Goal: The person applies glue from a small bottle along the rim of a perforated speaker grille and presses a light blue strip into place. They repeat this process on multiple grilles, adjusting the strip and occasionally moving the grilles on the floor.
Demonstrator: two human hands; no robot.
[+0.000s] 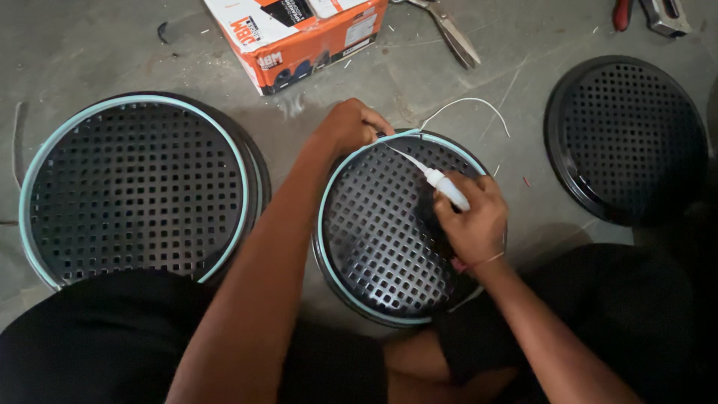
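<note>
A round black perforated grille (374, 239) with a pale teal rim strip lies on the floor between my knees. My left hand (350, 126) pinches the teal strip at the grille's top edge. My right hand (473, 221) grips a small white glue tube (446, 185) whose long thin nozzle points up-left at the rim beside my left fingers. A loose white end of the strip (479, 105) curls away above the grille.
A larger grille with a teal rim (134, 187) lies on the left, a bare black grille (628, 138) on the right. An orange and white carton (299, 34), scissors (452, 34) and red-handled pliers (622, 13) lie at the far edge on the grey floor.
</note>
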